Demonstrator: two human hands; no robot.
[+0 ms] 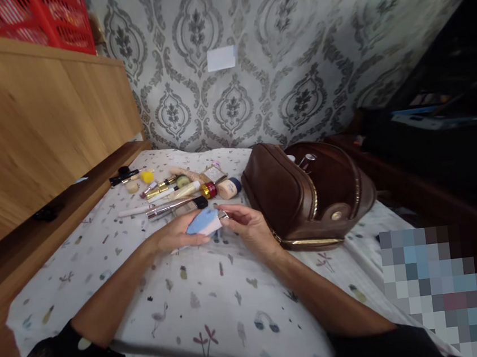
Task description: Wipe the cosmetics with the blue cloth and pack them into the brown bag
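A small light-blue and pale-pink item (203, 222) with a shiny silver end is held low over the patterned cloth; its exact kind is unclear. My left hand (175, 233) is wrapped round its body from the left. At the silver end, the fingers of my right hand (250, 226) are pinched together. Just beyond the hands lies a loose group of cosmetics: a silver tube (167, 207), a red and gold cap (209, 190), and a beige bottle with a dark blue cap (227, 188). A brown leather bag (273, 186) stands unzipped right of my right hand.
White cloth with small printed motifs (216, 294) covers the table. Wooden drawers (43, 102) rise at the left, with a red plastic basket (64, 21) on top. Patterned wallpaper (293, 53) closes off the back. Black brushes (125, 176) and a yellow sponge (147, 176) lie far left.
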